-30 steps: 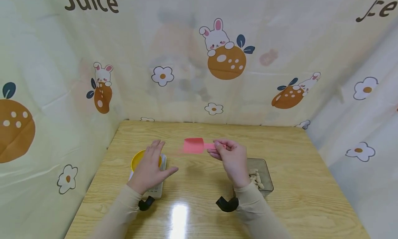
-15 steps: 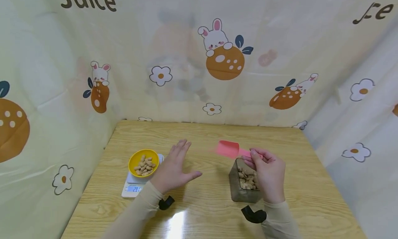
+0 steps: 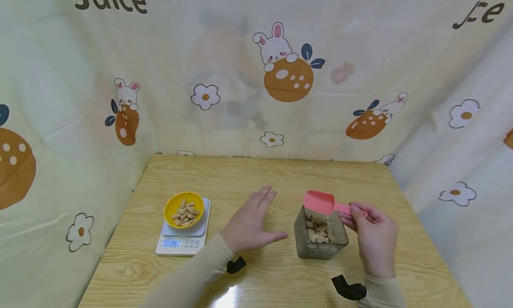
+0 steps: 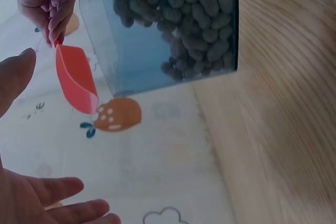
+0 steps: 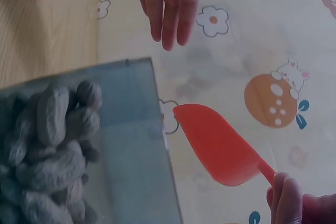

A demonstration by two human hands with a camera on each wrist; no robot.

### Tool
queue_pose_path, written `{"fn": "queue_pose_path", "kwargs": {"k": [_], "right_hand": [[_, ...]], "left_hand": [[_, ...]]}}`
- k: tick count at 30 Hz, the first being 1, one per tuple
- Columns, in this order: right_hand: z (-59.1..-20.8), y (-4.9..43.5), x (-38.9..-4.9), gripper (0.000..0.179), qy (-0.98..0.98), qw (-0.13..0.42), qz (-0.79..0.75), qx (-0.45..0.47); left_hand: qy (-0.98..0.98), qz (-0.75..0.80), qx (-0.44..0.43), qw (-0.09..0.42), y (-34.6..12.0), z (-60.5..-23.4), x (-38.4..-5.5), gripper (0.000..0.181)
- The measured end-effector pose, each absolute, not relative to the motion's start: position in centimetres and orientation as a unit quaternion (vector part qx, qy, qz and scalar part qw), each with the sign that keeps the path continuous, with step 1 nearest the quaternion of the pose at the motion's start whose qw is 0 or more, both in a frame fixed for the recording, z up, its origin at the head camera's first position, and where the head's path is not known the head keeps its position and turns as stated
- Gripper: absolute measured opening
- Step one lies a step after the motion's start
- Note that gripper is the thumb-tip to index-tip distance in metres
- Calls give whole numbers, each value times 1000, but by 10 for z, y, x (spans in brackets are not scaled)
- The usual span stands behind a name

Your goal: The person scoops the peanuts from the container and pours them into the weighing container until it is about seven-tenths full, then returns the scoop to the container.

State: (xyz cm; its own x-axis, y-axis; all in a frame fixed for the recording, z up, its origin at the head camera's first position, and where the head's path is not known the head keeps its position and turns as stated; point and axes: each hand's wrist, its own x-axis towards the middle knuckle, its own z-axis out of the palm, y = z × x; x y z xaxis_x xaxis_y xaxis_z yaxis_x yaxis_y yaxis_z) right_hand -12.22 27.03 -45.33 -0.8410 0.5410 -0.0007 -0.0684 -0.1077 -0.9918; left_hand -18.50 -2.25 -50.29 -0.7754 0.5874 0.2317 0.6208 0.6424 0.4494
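**Pink scoop [image 3: 319, 202] in your right grip [image 3: 374, 239], above the peanut container [image 3: 308, 251]**

You pinch the scoop by the end of its handle between thumb and fingers, which seems meant to keep your fingers clear of the blade. The blade points leftward, away from your right grip, and sits over the container's far rim; the wrist views show it apart from the walls. No peanuts show in it.

Your left grip [image 3: 251, 225] holds nothing: its fingers are extended and the thumb is spread, just left of the container, perhaps ready to steady it. No contact shows there.

The container stands upright on the desk [image 3: 240, 174], its loose peanuts [image 3: 319, 231] below the scoop. Well to the left, the yellow bowl [image 3: 170, 205], with more peanuts inside, rests on the white scale [image 3: 183, 250], presumably so its load registers on the lit display [image 3: 171, 243].
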Motion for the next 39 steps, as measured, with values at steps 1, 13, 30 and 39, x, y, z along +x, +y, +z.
{"fn": "queue_pose_path", "kwargs": {"k": [1, 13, 30, 39], "right_hand": [[-454, 273, -120, 11, -635, 214, 718, -192], [-461, 285, -109, 11, -727, 239, 609, -207], [-461, 273, -100, 7, -892, 307, 316, -97], [-449, 268, -104, 7, -936, 287, 204, -8]], "left_hand": [[-904, -254, -342, 35, -18, -504, -185, 111], [-892, -224, -392, 11, 28, -512, -180, 111], [-897, -203, -391, -14, 52, -518, -184, 115], [-897, -211, -388, -21, 57, -520, -191, 118]]}}
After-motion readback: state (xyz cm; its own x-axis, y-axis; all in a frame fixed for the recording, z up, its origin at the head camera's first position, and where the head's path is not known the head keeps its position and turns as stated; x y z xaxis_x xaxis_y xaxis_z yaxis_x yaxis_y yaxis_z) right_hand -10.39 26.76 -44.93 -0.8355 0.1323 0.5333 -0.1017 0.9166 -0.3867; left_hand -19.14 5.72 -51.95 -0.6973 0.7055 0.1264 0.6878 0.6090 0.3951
